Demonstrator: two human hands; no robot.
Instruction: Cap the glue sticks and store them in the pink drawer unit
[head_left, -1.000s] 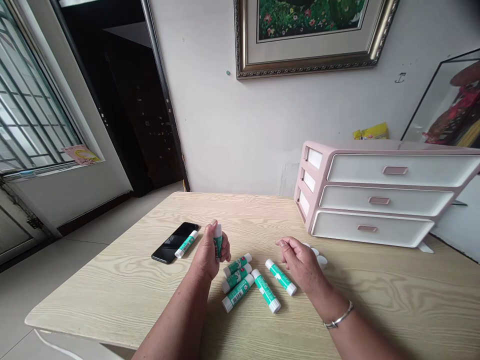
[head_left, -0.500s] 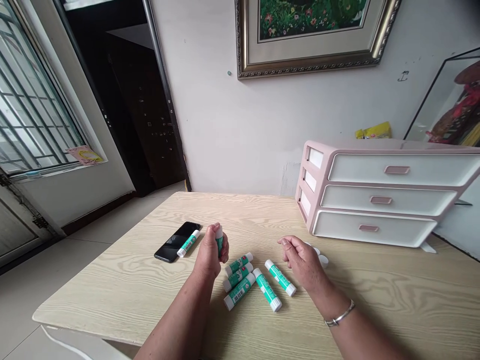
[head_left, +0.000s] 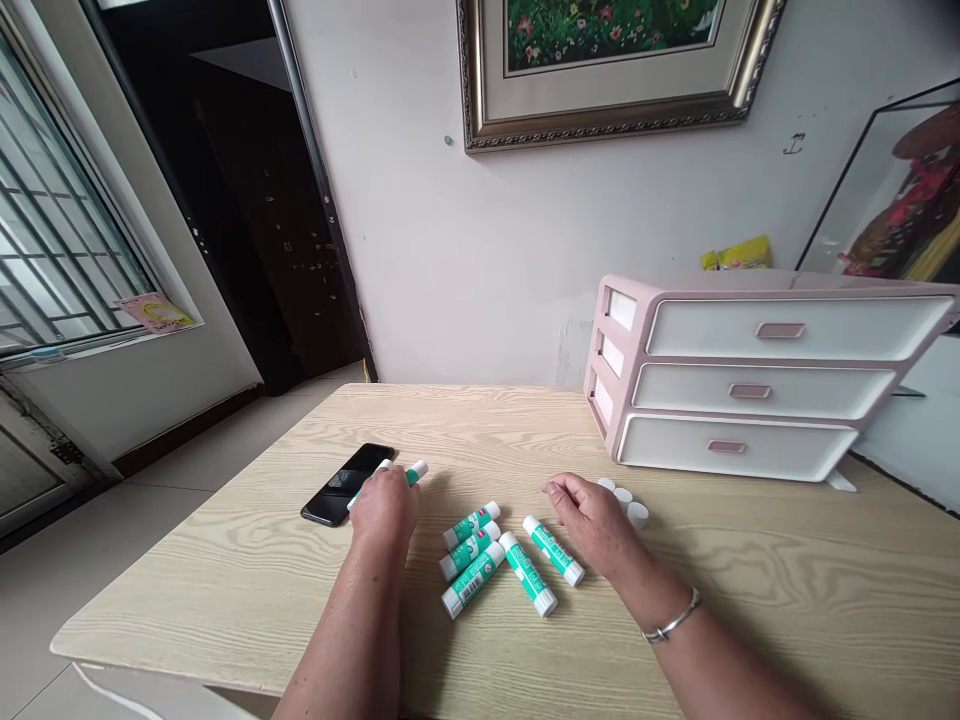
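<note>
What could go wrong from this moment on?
The green-and-white tube at the left hand might bump the partly hidden tube beside the phone. The five tubes between the arms lie on their sides, so a knock could set them rolling. The right hand is close to the white discs and could scatter them.

I see five green-and-white tubes (head_left: 474,580) lying on the counter (head_left: 225,580), three side by side; a sixth tube (head_left: 418,471) slants from my left hand (head_left: 384,512), a seventh tube (head_left: 354,500) partly hidden.

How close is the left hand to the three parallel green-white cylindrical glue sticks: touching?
Apart: the head view shows bare tabletop between left hand and those sticks.
</note>
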